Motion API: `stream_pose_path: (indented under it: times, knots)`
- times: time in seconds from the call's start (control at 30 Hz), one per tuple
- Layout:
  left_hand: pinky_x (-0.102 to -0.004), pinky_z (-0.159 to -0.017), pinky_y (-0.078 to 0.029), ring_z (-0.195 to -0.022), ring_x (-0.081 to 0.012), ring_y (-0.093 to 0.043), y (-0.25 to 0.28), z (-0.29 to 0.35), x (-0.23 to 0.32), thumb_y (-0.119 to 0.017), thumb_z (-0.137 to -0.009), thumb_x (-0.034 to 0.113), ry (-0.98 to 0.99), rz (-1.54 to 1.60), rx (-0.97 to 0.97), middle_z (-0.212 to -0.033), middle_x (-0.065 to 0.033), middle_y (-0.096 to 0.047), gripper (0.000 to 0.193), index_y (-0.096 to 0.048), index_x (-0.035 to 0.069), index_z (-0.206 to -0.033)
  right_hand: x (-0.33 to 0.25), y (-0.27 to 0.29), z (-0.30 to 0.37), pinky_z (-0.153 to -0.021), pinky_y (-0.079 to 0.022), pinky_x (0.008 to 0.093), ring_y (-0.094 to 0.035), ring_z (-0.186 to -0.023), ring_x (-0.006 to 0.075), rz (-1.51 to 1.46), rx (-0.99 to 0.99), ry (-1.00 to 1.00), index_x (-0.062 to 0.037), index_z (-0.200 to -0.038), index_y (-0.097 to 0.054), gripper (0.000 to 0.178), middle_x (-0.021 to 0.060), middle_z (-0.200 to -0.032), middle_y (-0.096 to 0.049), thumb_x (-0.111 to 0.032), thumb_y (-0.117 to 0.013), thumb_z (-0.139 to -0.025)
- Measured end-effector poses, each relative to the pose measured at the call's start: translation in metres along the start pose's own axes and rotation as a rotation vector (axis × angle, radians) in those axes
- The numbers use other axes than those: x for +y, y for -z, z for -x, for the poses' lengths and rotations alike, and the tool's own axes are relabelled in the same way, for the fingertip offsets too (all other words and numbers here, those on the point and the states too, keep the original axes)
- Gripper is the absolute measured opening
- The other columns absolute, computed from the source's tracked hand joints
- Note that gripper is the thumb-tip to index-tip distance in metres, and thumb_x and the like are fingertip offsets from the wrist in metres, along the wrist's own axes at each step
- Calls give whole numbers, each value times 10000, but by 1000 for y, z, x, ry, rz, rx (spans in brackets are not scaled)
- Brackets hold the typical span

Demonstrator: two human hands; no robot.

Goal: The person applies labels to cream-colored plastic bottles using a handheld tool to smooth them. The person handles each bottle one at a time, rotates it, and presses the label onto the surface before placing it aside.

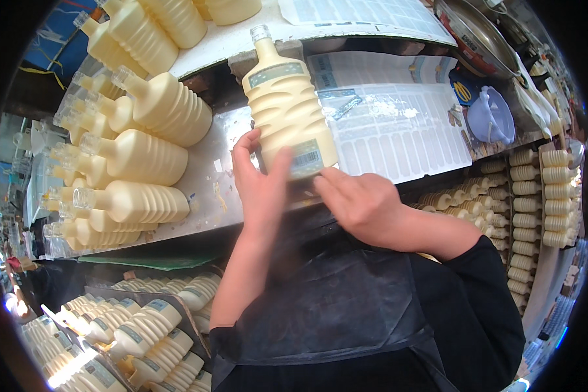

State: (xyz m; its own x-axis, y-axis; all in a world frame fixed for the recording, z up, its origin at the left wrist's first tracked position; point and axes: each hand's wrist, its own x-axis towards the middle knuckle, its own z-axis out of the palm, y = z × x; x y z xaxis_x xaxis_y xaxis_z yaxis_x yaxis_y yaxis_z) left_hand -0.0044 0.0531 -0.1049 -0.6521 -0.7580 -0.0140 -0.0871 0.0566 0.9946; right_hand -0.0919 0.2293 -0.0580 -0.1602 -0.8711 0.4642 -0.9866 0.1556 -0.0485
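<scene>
A cream, wavy-ribbed bottle (287, 104) with a clear glass neck lies on the bench, neck pointing away from me. It bears a green label band near the shoulder and a green label with a barcode (307, 157) near its base. My left hand (260, 189) grips the bottle's lower left side, its thumb over the label and blurred by motion. At the lower right corner of the base, my right hand (362, 201) has its fingers pressed together against the bottle's edge. What those fingers pinch, if anything, is hidden.
Label sheets (392, 124) cover the bench's right side, near a lilac basket (491, 116). Several unlabelled bottles (153, 157) are stacked on the left. Crates of labelled bottles (147, 326) stand below at left, and more bottles (524, 222) fill racks at right. A raised white shelf (235, 39) runs behind.
</scene>
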Motion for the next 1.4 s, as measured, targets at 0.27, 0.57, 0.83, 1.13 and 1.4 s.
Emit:
stream_pose_path:
  times: [0.27,0.57,0.83,1.13,1.4]
  knots:
    - [-432,-1171,-360,-1395,-298,-428,1,15,-15,-694,-933,212,-71,36,-53,-1457,-186,-454,680,-419,19,-1524,34,-20,-27,-649,-493,317,-614,-698,190,-673,-142,-842,-6,-1297,-572,565,77,-809,-618,-305,-801,-875]
    - [-419,-1184,-356,-1429,-278,-409,-2,16,-13,-708,-927,158,-27,177,-72,-1523,-176,-408,707,-402,16,-1548,42,-43,-21,-661,-455,249,-506,-728,68,-942,-153,-945,5,-1298,-539,630,-30,-775,-515,-322,-837,-849]
    - [-394,-1157,-389,-1397,-267,-445,-5,18,-7,-726,-912,99,-11,209,-64,-1521,-174,-419,747,-361,5,-1558,41,-40,-24,-653,-450,251,-500,-717,69,-934,-147,-951,5,-1272,-543,624,-30,-771,-509,-309,-844,-825]
    - [-395,-1156,-392,-1396,-261,-450,-2,17,-11,-737,-906,110,-25,182,-60,-1507,-171,-437,741,-390,8,-1553,41,-42,-24,-644,-439,253,-497,-709,74,-899,-151,-953,9,-1255,-539,665,-25,-767,-502,-342,-853,-785]
    - [-409,-1166,-377,-1406,-269,-441,-2,17,-9,-740,-904,127,-40,162,-62,-1504,-166,-435,744,-399,12,-1555,41,-40,-25,-655,-437,250,-494,-719,75,-915,-161,-971,13,-1252,-541,680,-21,-767,-497,-341,-855,-764]
